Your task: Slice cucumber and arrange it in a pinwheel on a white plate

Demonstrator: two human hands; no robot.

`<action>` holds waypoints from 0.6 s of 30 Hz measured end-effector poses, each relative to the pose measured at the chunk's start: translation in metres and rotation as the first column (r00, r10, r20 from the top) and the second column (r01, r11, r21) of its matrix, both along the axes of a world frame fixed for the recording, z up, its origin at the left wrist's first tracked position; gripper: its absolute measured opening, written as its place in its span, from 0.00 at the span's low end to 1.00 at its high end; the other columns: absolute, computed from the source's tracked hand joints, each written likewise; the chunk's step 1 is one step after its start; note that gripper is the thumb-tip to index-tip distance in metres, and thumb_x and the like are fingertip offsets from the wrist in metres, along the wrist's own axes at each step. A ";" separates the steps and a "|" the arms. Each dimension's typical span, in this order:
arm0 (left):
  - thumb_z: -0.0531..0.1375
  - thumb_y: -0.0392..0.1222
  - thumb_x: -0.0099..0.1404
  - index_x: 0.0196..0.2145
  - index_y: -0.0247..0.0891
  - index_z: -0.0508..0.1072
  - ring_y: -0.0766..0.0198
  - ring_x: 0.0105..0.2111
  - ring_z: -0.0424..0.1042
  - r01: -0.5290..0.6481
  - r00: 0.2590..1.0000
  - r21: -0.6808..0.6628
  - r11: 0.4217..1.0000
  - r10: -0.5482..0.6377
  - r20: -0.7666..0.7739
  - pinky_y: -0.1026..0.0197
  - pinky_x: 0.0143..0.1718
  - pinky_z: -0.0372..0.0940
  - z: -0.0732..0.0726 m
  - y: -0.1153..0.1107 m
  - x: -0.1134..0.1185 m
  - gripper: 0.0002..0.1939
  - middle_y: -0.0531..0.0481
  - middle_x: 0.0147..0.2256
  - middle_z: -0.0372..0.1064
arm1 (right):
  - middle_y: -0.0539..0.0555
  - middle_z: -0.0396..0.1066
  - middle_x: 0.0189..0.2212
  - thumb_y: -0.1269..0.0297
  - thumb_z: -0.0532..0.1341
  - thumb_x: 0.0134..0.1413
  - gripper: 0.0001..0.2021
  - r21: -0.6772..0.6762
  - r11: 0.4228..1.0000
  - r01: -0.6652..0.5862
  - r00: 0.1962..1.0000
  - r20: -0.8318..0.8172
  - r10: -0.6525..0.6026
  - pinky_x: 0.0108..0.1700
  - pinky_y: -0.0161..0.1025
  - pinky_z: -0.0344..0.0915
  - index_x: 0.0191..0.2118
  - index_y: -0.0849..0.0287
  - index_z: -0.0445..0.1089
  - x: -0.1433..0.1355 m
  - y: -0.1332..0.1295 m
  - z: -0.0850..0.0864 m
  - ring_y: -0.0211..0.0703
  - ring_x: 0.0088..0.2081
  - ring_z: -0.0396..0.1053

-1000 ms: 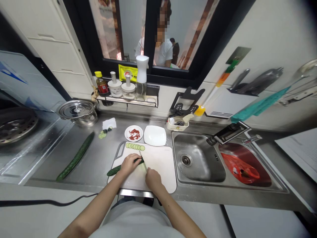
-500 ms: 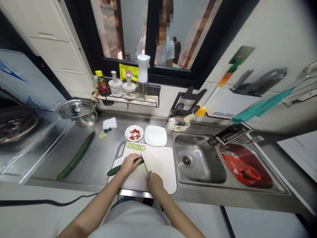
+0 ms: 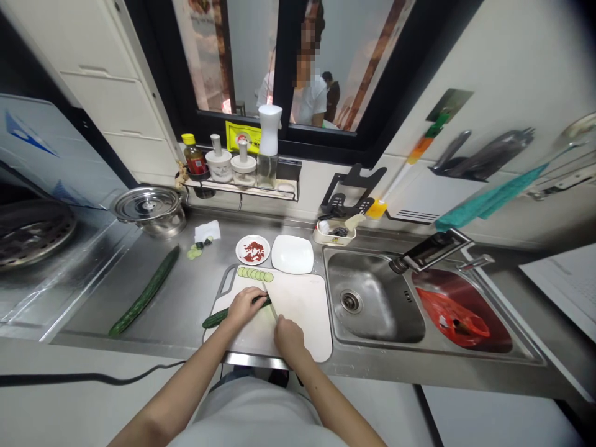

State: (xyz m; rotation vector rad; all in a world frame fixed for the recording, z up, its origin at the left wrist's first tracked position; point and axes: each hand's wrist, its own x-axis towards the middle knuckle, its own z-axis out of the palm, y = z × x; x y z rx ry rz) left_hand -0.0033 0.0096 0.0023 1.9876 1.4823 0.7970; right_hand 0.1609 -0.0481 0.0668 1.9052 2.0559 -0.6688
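Observation:
On the white cutting board (image 3: 302,310) lies a dark green cucumber (image 3: 215,319), held down by my left hand (image 3: 244,307) with its fingers wrapped over the cut end. My right hand (image 3: 289,338) grips a knife (image 3: 270,304), whose blade stands against the cucumber's right end, beside my left fingertips. A row of several pale green slices (image 3: 255,274) runs along the board's top edge. Behind the board are a round plate of chopped red pieces (image 3: 254,251) and a bare white square plate (image 3: 292,254).
A whole cucumber (image 3: 145,292) lies left of the board, with a lidded steel pot (image 3: 151,211) behind it. Scraps (image 3: 194,251) sit near a white paper (image 3: 207,231). To the right is a steel sink (image 3: 372,304) with a red bag (image 3: 454,316). A person (image 3: 310,96) shows in the window.
The knife blade has shifted slightly at the cucumber's end, and my right hand has moved a little left and up. My left hand keeps its hold. The view has shifted slightly.

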 end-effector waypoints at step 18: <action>0.57 0.43 0.64 0.37 0.43 0.77 0.60 0.42 0.71 0.003 1.000 0.004 1.000 -0.003 0.011 0.57 0.47 0.64 0.001 -0.002 0.001 0.08 0.50 0.40 0.75 | 0.64 0.75 0.37 0.76 0.46 0.59 0.16 -0.004 0.999 0.033 0.999 0.007 -0.033 0.41 0.38 0.64 0.47 0.65 0.68 0.010 -0.024 -0.005 0.48 0.45 0.72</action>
